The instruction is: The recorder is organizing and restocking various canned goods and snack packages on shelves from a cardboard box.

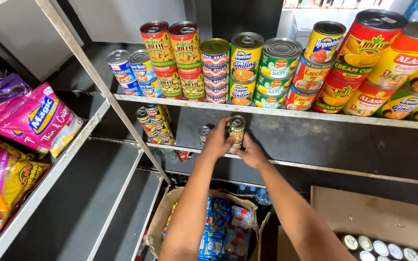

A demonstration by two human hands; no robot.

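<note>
Both my hands reach up to the middle shelf [315, 166] of a metal rack. My left hand [217, 140] and my right hand [250, 152] together grip a small green-labelled can [237, 129], held upright just above the shelf board. A second small can [204, 134] stands on the shelf right beside my left hand. Further left on the same shelf is a stack of small cans [155, 123] with yellow and red labels.
The upper shelf [286, 112] carries stacked cans of many sizes. Snack bags [35, 118] fill the rack at left. Below are an open cardboard box of blue packets [223, 232] and a box of cans [388, 249] at lower right.
</note>
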